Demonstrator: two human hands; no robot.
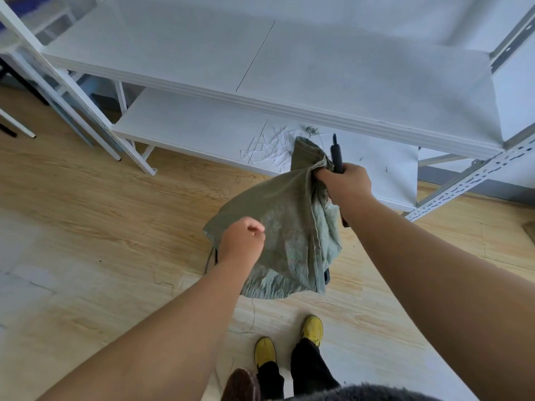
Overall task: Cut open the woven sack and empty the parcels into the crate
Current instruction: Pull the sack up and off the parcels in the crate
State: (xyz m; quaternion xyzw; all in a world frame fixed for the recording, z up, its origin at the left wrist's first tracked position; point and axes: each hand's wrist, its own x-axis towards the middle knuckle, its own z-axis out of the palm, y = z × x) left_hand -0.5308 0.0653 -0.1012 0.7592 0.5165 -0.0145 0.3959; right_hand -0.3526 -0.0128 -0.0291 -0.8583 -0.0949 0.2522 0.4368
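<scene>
We hold woven sack [285, 227] aloft: right hand [346, 183] clamps bunched top corner plus black cutter [336, 153]; sack hangs down-left from it. Left hand [243, 244] pinches lower left edge. No crate visible.

The grey-green woven plastic sack [286, 227] is looking coarse, matt and crumpled, its edges fraying into loose threads; the slim black tool [336, 154] is showing a dull, matt handle; the white shelf boards [202, 125] are appearing smooth and matt on perforated white-painted metal uprights [463, 180]; the pale wood-grain floor [115, 212] is giving a faint sheen; yellow shoes [312, 328] are looking slightly glossy.
</scene>
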